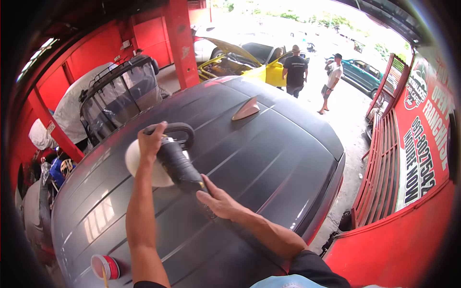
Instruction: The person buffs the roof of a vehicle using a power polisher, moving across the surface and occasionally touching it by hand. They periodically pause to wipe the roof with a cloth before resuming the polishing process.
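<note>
A black car polisher [176, 164] lies over the dark car roof [249, 168], its white round pad [135, 161] against the roof surface. My left hand [150, 143] is closed around the looped front handle [186, 132]. Farther back, my right hand [218, 199] grips the rear of the polisher's body, with the thumb on top. Below that hand, part of the tool and its cord blurs into the dark roof. At the roof's lower left stands a red and white tub [105, 267] with a thin stick in it.
A pinkish shark-fin antenna [246, 109] rises from the roof. Beyond are a red pillar [181, 43], a yellow car [269, 72] with its hood up, and two people standing. A dark jeep-like vehicle [120, 91] is at left, a red slatted bench [377, 168] at right.
</note>
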{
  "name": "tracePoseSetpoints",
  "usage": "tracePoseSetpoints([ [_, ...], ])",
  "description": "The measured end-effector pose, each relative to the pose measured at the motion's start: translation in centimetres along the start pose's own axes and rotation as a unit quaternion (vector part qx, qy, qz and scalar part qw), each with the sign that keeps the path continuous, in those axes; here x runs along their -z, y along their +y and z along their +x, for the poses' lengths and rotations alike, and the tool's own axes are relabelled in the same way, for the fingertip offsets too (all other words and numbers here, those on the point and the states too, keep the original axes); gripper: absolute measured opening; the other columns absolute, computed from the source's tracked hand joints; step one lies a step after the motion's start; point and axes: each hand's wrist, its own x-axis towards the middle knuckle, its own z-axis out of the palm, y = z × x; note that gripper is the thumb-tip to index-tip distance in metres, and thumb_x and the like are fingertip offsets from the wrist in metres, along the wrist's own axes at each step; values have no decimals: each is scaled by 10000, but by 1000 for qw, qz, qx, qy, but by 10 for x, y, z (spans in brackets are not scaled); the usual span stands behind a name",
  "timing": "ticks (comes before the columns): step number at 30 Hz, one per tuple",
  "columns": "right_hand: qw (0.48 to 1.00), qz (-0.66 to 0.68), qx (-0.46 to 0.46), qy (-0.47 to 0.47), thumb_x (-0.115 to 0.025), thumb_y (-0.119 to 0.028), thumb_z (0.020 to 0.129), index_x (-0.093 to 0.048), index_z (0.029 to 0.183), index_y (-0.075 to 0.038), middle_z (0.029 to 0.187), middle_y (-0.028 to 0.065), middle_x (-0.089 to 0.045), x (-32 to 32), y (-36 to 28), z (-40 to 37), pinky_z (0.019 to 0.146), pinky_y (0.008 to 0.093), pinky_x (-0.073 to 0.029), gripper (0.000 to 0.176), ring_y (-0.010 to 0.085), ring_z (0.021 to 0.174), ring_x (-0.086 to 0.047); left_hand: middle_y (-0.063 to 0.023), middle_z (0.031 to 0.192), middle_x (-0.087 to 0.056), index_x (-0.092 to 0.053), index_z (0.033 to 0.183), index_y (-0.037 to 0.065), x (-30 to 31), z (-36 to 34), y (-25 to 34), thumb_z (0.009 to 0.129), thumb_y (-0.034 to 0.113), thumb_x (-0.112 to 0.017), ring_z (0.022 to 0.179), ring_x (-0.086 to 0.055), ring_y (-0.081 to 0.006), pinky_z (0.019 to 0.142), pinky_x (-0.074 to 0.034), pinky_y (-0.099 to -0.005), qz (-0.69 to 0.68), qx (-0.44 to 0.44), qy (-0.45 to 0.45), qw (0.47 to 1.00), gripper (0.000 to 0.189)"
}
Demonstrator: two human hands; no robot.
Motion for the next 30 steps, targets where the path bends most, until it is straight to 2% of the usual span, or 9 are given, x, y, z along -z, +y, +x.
tracePoseSetpoints([
  [1, 1000, 2, -8, -26, -526, -382, 1023, -103, 1606, -72, 1427, 199, -484, -14, 0, -3, 1118, 334, -310, 785, 245, 1376, -410, -52, 769, -705, -759, 904, -49, 15, -10, 8, 806, 297, -772, 698, -639, -131, 683, -510, -301, 7, 8, 8, 1000, 360],
  [3, 998, -31, -9, -61, -522, -379, 1023, -89, 1608, -79, 1270, 178, -577, -42, 4, -5, 1030, 329, -408, 788, 228, 1218, -537, -49, 790, -701, -755, 927, -51, 62, -37, 17, 813, 300, -770, 708, -631, -128, 689, -507, -293, 44, 20, 64, 997, 370],
  [6, 993, 8, -23, -116, -520, -383, 1020, -82, 1608, -82, 890, 52, -565, -82, -4, -9, 734, 297, -488, 792, 135, 807, -569, -42, 793, -693, -752, 927, -51, 126, -70, 13, 819, 299, -766, 700, -614, -128, 693, -497, -285, 85, 22, 130, 988, 367],
  [9, 983, 2, -31, -178, -525, -382, 1018, -74, 1608, -81, 907, 62, -568, -115, 1, -7, 745, 300, -490, 801, 141, 828, -573, -29, 775, -673, -757, 920, -38, 172, -89, 20, 824, 311, -763, 684, -581, -118, 678, -478, -280, 91, 19, 179, 980, 361],
  [10, 986, 18, 32, -163, -532, -399, 1005, -63, 1599, -52, 776, 59, -573, -131, 12, -5, 592, 323, -491, 832, 152, 615, -562, -25, 772, -666, -757, 919, -34, 193, -94, 18, 827, 310, -762, 684, -568, -111, 669, -468, -276, 108, 44, 186, 976, 357],
  [17, 975, 77, 21, -207, -532, -397, 1005, -70, 1601, -68, 735, 56, -565, -175, 31, -9, 582, 331, -493, 823, 145, 609, -560, -14, 767, -658, -746, 875, -20, 228, -115, 25, 824, 304, -765, 686, -551, -101, 664, -452, -269, 161, 29, 197, 967, 328],
  [19, 978, 90, -45, -184, -536, -345, 1013, -93, 1602, -65, 826, 45, -557, -181, 20, -16, 635, 303, -486, 789, 128, 708, -551, -22, 775, -669, -749, 882, -21, 227, -102, 25, 819, 306, -767, 697, -569, -109, 677, -464, -276, 162, 25, 180, 970, 333],
  [25, 991, 98, -36, -89, -539, -340, 1016, -97, 1606, -117, 777, 73, -580, -136, 4, 14, 504, 319, -496, 771, 142, 562, -567, -90, 845, -732, -762, 929, -41, 155, -41, 14, 783, 343, -781, 762, -666, -164, 737, -523, -318, 139, -20, 110, 984, 411],
  [30, 998, 58, 38, 1, -543, -272, 1022, -164, 1596, -124, 834, 60, -588, -66, 16, 38, 476, 318, -483, 704, 139, 567, -561, -77, 774, -718, -763, 851, -27, 71, 8, -2, 756, 384, -784, 680, -653, -167, 652, -517, -335, 77, -33, 57, 995, 423],
])
